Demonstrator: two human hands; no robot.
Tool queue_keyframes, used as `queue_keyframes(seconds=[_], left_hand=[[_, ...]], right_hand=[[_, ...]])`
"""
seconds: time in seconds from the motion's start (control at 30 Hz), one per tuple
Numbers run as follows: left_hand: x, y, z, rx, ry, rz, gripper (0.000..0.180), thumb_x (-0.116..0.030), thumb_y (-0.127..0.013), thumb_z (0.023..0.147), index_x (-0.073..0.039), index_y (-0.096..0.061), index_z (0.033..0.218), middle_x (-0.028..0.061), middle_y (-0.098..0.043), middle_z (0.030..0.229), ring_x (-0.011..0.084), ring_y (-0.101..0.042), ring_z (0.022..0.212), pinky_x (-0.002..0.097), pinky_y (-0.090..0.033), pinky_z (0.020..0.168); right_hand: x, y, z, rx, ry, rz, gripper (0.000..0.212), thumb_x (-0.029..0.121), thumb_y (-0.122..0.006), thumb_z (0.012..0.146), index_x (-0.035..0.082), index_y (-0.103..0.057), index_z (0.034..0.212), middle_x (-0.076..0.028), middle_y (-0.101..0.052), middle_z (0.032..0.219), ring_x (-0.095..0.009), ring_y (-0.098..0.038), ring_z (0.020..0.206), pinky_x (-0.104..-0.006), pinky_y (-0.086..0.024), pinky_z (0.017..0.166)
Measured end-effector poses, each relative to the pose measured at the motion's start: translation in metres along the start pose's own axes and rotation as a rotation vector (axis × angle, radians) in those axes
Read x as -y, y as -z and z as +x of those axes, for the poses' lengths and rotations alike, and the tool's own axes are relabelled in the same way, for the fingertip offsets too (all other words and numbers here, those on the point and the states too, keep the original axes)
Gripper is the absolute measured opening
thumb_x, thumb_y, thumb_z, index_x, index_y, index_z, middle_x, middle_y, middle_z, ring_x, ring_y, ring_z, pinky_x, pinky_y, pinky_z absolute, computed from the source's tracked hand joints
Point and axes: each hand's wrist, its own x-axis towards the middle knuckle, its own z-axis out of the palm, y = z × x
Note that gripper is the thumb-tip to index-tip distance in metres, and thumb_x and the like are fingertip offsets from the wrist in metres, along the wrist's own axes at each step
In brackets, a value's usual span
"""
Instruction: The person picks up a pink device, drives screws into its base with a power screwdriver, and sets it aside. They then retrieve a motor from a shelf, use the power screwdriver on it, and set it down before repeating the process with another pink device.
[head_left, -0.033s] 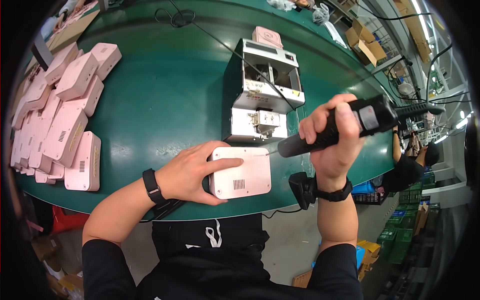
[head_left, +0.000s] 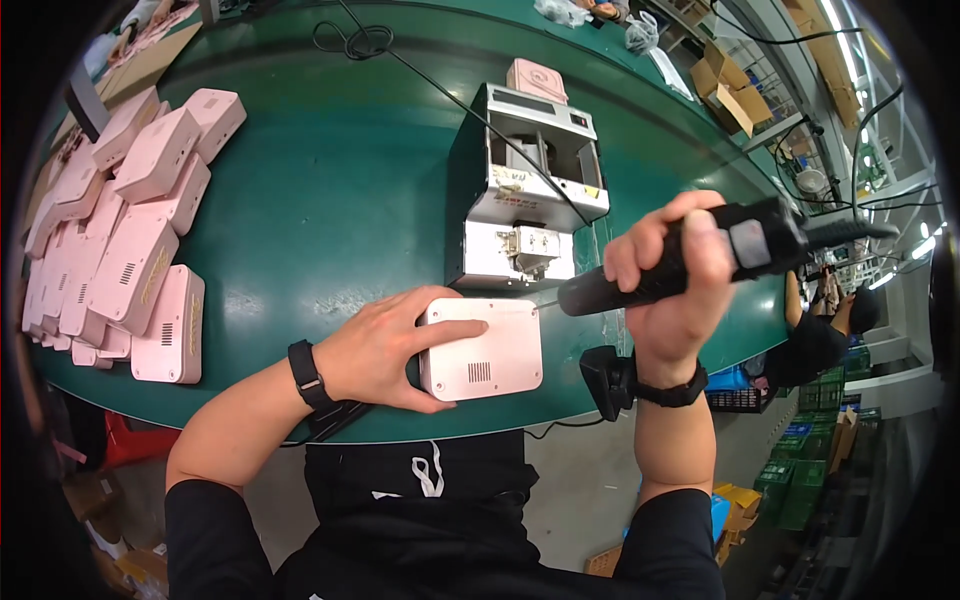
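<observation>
A pale pink plastic box (head_left: 490, 345) with a vent grille and corner holes lies flat on the green table. My left hand (head_left: 400, 345) grips its left side, the index finger stretched across its top and the thumb at its near edge. In my right hand (head_left: 675, 265) is a black corded electric screwdriver (head_left: 625, 285), held slanted. Its thin bit reaches the box's far right corner, at a corner hole; whether a screw is there I cannot make out. Just beyond the box stands a screw feeder (head_left: 535, 215) with a metal front.
Many similar pink boxes (head_left: 135, 265) are piled at the left. Another pink box (head_left: 537, 80) sits behind the feeder. A black cable (head_left: 450, 90) hangs across the feeder. Cardboard boxes (head_left: 730, 85) and a person (head_left: 825, 335) are at the right.
The screwdriver's rear end has shifted slightly to the right with my right hand. Its bit stays at the same corner, and my left hand keeps its hold on the box.
</observation>
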Motion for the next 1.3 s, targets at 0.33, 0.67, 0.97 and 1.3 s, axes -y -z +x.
queue_keyframes(seconds=[0.33, 0.67, 0.97, 1.3], left_hand=[[0.002, 0.001, -0.002, 0.025, 0.0, 0.003, 0.077, -0.035, -0.084, 0.061, -0.022, -0.054, 0.131, 0.014, -0.049, 0.126, 0.0332, -0.057, 0.109, 0.0422, -0.05, 0.091], [0.004, 0.003, -0.002, 0.018, 0.004, -0.018, 0.075, -0.035, -0.085, 0.061, -0.019, -0.057, 0.129, 0.0144, -0.051, 0.125, 0.0336, -0.057, 0.11, 0.0415, -0.049, 0.092], [0.008, 0.001, -0.002, 0.027, 0.008, -0.033, 0.077, -0.035, -0.084, 0.06, -0.022, -0.055, 0.13, 0.0145, -0.049, 0.126, 0.0335, -0.057, 0.111, 0.0428, -0.049, 0.092], [0.004, 0.004, -0.002, 0.03, -0.001, -0.015, 0.075, -0.035, -0.085, 0.062, -0.02, -0.057, 0.129, 0.0143, -0.051, 0.126, 0.033, -0.057, 0.11, 0.042, -0.049, 0.091]], right_hand=[[0.001, -0.023, 0.033, -0.014, 0.036, -0.02, 0.024, 0.031, -0.044, 0.096, 0.007, -0.049, 0.095, -0.004, -0.047, 0.064, -0.015, -0.044, 0.048, -0.0333, -0.041, 0.052], [0.003, -0.031, 0.007, 0.09, -0.021, 0.101, 0.026, 0.033, -0.043, 0.096, 0.008, -0.048, 0.097, -0.004, -0.047, 0.063, -0.015, -0.044, 0.047, -0.0328, -0.041, 0.051], [-0.023, -0.034, 0.005, 0.156, -0.043, 0.103, 0.025, 0.033, -0.044, 0.095, 0.008, -0.047, 0.096, -0.004, -0.046, 0.063, -0.015, -0.043, 0.046, -0.0329, -0.041, 0.05], [-0.013, -0.036, 0.003, 0.059, -0.038, 0.058, 0.023, 0.031, -0.044, 0.095, 0.008, -0.047, 0.095, -0.005, -0.047, 0.063, -0.016, -0.043, 0.046, -0.0335, -0.042, 0.049]])
